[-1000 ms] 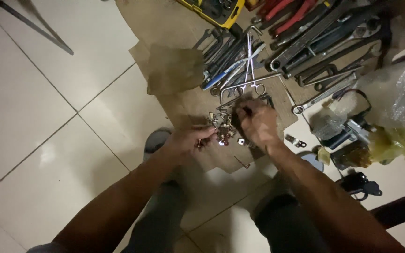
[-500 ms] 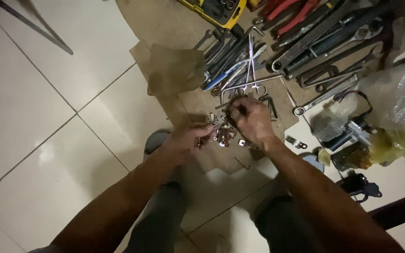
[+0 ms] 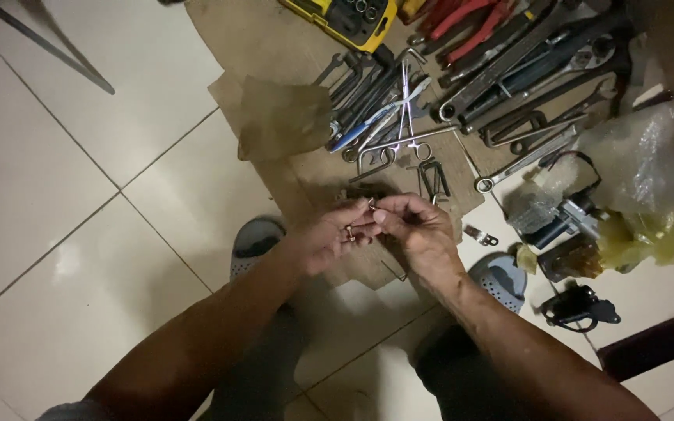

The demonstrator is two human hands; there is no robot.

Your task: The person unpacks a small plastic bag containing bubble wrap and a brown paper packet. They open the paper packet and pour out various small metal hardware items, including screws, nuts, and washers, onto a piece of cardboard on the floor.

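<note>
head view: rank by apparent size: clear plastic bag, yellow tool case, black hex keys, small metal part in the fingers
1. clear plastic bag, largest.
2. yellow tool case, though cut off by the frame's top edge, so its rank is unsure.
3. black hex keys.
4. small metal part, pinched between left hand and right hand, smallest.

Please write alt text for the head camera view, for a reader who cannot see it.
Two hands, left hand and right hand, meet over a tiled floor and pinch a small metal part between their fingertips. Beyond them, wrenches, pliers and forceps lie on cardboard.
</note>
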